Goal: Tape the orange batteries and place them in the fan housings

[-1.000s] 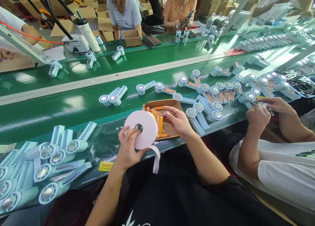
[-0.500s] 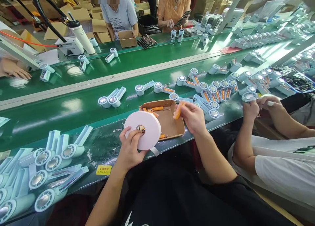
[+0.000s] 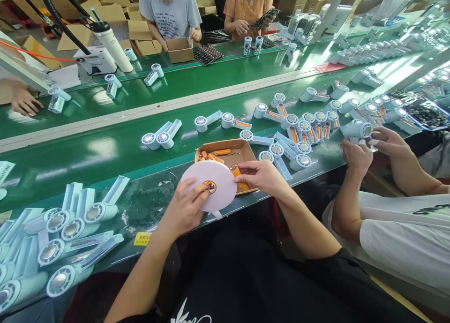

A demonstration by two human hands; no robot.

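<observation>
My left hand [image 3: 188,201] grips a roll of white tape [image 3: 221,191] by its core, fingers hooked at the centre hole. A loose tape end [image 3: 217,215] hangs from the roll's lower edge. Between the thumb and fingers of my right hand [image 3: 262,176] is an orange battery cell [image 3: 235,170], held just right of the roll. Beneath and behind both hands stands a shallow cardboard box [image 3: 248,150] with several orange wired battery cells [image 3: 221,152] inside; the roll hides part of it.
Light-blue handheld fan bodies [image 3: 73,229] are heaped at the left. More fan bodies [image 3: 302,126], several with orange cells in their handles, lie right on the green conveyor [image 3: 119,126]. A co-worker's hands [image 3: 358,154] hold a fan at the right. Other people sit across the belt.
My right hand has lowered and turned, bringing the orange cell from above the box to beside the roll. The tape roll has shifted slightly right. The co-worker has turned their fan.
</observation>
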